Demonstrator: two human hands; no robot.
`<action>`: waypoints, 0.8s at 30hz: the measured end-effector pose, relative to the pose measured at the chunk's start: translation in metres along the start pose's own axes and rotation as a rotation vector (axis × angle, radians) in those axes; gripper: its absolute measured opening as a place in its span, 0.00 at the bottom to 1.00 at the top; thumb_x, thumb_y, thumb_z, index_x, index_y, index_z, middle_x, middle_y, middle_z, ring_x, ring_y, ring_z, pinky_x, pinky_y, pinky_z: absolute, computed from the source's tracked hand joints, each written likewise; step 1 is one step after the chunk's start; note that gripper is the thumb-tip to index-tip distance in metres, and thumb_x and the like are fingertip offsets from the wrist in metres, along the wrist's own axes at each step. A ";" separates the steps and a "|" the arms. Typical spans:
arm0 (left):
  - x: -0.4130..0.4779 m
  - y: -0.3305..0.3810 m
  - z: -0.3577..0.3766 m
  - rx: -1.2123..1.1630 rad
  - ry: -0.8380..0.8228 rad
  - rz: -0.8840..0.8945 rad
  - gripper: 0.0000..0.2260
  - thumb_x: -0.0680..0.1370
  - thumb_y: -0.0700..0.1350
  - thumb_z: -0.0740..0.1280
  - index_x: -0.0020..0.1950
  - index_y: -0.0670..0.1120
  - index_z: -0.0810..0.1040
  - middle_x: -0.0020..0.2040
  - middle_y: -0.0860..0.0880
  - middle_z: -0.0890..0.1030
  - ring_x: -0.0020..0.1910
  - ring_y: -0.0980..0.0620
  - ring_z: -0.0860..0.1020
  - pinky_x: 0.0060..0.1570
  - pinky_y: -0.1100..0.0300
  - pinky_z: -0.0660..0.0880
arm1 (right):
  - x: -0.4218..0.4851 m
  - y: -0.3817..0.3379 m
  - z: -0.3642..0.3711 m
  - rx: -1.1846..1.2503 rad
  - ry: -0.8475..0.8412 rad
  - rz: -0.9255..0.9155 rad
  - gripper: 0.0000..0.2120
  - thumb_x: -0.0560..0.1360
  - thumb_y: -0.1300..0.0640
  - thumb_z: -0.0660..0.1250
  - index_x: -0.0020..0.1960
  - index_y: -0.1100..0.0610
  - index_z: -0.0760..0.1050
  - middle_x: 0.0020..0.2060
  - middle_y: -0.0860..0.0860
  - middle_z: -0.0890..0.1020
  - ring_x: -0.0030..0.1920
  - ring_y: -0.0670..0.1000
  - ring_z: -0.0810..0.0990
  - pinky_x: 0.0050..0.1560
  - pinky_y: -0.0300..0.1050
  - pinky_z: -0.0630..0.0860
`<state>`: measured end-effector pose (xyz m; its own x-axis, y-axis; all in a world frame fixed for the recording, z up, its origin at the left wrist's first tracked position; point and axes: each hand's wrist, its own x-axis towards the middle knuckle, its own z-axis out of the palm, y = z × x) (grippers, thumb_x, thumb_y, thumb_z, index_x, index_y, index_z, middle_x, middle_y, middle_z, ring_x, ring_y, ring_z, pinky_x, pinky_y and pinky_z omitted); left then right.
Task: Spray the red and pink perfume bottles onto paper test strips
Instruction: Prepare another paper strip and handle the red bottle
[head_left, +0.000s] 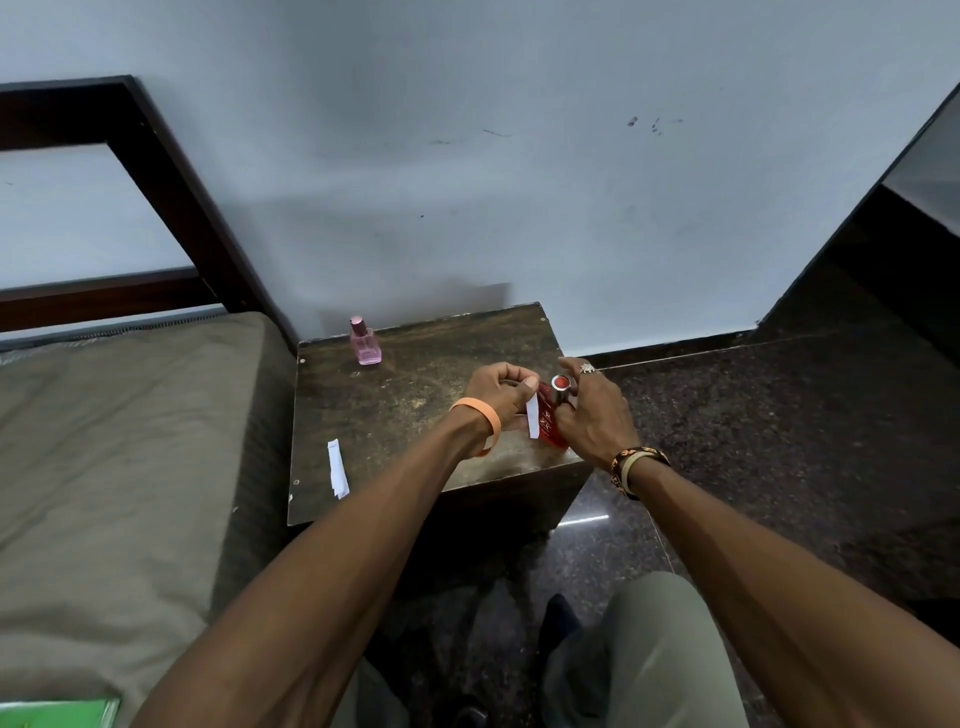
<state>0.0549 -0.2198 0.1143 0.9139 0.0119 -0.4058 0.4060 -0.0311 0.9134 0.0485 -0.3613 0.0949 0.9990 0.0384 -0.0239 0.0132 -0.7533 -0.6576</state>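
Note:
The red perfume bottle (548, 427) stands near the right front edge of the dark wooden side table (405, 395). My right hand (592, 410) grips the bottle from the right, and its round red-topped cap (561, 385) shows above my fingers. My left hand (501, 392) pinches a white paper test strip (533, 420) and holds it upright just left of the bottle. The pink perfume bottle (364, 343), capped, stands upright at the table's back left corner. A second white paper strip (337, 468) lies flat near the table's front left edge.
A bed with a grey-brown cover (119, 457) and a dark wooden headboard (156, 171) adjoins the table on the left. Dark speckled floor (753, 415) lies to the right, under a dark cabinet (893, 249). A green object (57, 713) sits at the bottom left.

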 end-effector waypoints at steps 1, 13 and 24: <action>-0.002 0.002 -0.004 -0.003 0.008 -0.001 0.01 0.78 0.38 0.66 0.47 0.41 0.77 0.51 0.38 0.81 0.48 0.43 0.81 0.44 0.51 0.81 | -0.002 -0.002 -0.001 -0.017 0.044 -0.022 0.24 0.76 0.60 0.65 0.72 0.56 0.69 0.63 0.56 0.78 0.64 0.56 0.76 0.64 0.54 0.74; -0.040 0.038 -0.071 -0.122 0.107 0.090 0.03 0.75 0.38 0.70 0.43 0.45 0.80 0.39 0.46 0.82 0.35 0.53 0.80 0.38 0.59 0.80 | -0.007 -0.089 -0.006 0.361 -0.015 -0.112 0.08 0.75 0.54 0.70 0.52 0.53 0.84 0.41 0.48 0.86 0.40 0.46 0.84 0.44 0.43 0.80; -0.067 0.046 -0.127 -0.192 0.167 0.112 0.02 0.74 0.37 0.70 0.44 0.44 0.81 0.39 0.45 0.83 0.37 0.51 0.82 0.38 0.61 0.81 | -0.021 -0.154 0.007 0.777 -0.187 -0.004 0.12 0.72 0.65 0.74 0.55 0.65 0.81 0.45 0.59 0.85 0.37 0.48 0.84 0.34 0.34 0.77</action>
<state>0.0123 -0.0954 0.1875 0.9342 0.1844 -0.3055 0.2809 0.1479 0.9483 0.0248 -0.2413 0.1914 0.9743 0.2013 -0.1009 -0.0857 -0.0826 -0.9929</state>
